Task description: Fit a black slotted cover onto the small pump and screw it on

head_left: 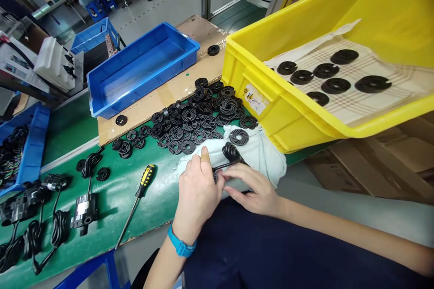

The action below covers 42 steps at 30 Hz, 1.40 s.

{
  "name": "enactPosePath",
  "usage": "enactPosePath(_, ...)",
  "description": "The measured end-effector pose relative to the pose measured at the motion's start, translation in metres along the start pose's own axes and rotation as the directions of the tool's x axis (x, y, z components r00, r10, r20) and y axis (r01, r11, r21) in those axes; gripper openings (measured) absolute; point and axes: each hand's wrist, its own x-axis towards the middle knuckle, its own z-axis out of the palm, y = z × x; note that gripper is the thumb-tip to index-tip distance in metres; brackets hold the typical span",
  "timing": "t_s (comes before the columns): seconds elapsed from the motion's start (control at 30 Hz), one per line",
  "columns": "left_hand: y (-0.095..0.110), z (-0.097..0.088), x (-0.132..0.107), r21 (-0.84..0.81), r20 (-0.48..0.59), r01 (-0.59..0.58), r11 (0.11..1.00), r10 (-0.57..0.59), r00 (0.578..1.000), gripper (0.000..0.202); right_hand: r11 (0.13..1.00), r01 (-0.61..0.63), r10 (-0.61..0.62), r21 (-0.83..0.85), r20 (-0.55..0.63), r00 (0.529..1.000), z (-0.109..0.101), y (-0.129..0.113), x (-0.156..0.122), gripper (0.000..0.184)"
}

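Observation:
My left hand [200, 187], with a blue band at the wrist, is closed round a black corded part [214, 176] that the fingers mostly hide. From it a black cable runs to a tied coil [231, 151] on a pale blue cloth [271, 158]. My right hand [254, 188] meets the left one at the part, fingertips drawn together; what they pinch is hidden. Just beyond the coil, a round black grooved disc [239, 137] lies on the cloth. A pile of similar black discs [200, 122] spreads over the green bench top behind my hands.
To the right stands a yellow bin [288, 122] with black discs on checked cloth. A blue tray [145, 67] rests on cardboard [206, 72]. At left are a screwdriver [145, 180], a corded pump [84, 211], more corded units [23, 203] and a blue crate [32, 144].

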Motion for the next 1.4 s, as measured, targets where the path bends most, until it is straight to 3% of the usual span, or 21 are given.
enactPosePath(0.1,0.001,0.001,-0.001,-0.008,-0.004,-0.009,1.0,0.009,1.0,0.062,0.955,-0.281,0.271,0.09,0.111,0.956,0.008,-0.007,0.006,0.064)
enactPosePath(0.17,0.001,0.002,-0.002,-0.036,-0.003,-0.019,0.999,0.019,1.0,0.069,0.855,-0.453,0.399,0.253,0.237,0.886,0.015,-0.013,0.019,0.062)
enactPosePath(0.23,-0.001,0.003,-0.003,-0.068,-0.007,-0.003,0.998,0.002,1.0,0.077,0.731,-0.538,0.432,0.419,0.327,0.841,0.022,-0.017,0.035,0.058)
enactPosePath(0.33,-0.004,0.004,-0.005,-0.139,-0.007,0.026,0.99,-0.027,1.0,0.091,0.645,-0.541,0.405,0.541,0.359,0.841,0.032,-0.018,0.049,0.056)
enactPosePath(0.47,-0.006,-0.002,-0.008,-0.231,0.016,-0.003,0.973,0.007,1.0,0.107,0.644,-0.539,0.405,0.542,0.356,0.842,0.037,-0.016,0.046,0.054)
enactPosePath(0.6,-0.009,-0.012,-0.016,-0.382,0.077,0.01,0.924,0.021,0.997,0.106,0.672,-0.529,0.41,0.518,0.335,0.849,0.035,-0.013,0.041,0.05)
enactPosePath(0.7,-0.013,-0.007,-0.025,-0.618,0.09,0.061,0.784,-0.006,0.996,0.092,0.723,-0.481,0.382,0.497,0.293,0.877,0.033,-0.011,0.041,0.045)
enactPosePath(0.77,-0.013,0.006,-0.032,-0.757,0.09,0.149,0.636,-0.125,0.988,0.072,0.749,-0.457,0.368,0.479,0.272,0.889,0.033,-0.008,0.041,0.041)
enactPosePath(0.9,0.0,0.036,-0.041,-0.909,0.102,0.252,0.332,-0.409,0.907,0.054,0.761,-0.408,0.321,0.504,0.254,0.912,0.033,-0.002,0.04,0.033)
enactPosePath(1.0,0.009,0.044,-0.044,-0.942,0.126,0.255,0.219,-0.472,0.873,0.058,0.736,-0.429,0.336,0.523,0.268,0.903,0.033,0.002,0.038,0.033)
enactPosePath(1.1,0.007,0.039,-0.045,-0.943,0.199,0.294,0.156,-0.444,0.874,0.068,0.626,-0.535,0.411,0.567,0.343,0.845,0.031,0.004,0.038,0.04)
enactPosePath(1.17,0.0,0.033,-0.044,-0.948,0.251,0.301,0.099,-0.347,0.904,0.076,0.559,-0.589,0.408,0.583,0.426,0.808,0.029,0.006,0.039,0.04)
enactPosePath(1.27,-0.011,0.028,-0.04,-0.959,0.276,0.284,0.018,-0.194,0.941,0.077,0.531,-0.615,0.363,0.583,0.499,0.787,0.027,0.008,0.042,0.037)
enactPosePath(1.4,-0.018,0.032,-0.032,-0.965,0.263,0.257,-0.055,-0.201,0.944,0.07,0.422,-0.663,0.382,0.618,0.542,0.749,0.027,0.01,0.047,0.031)
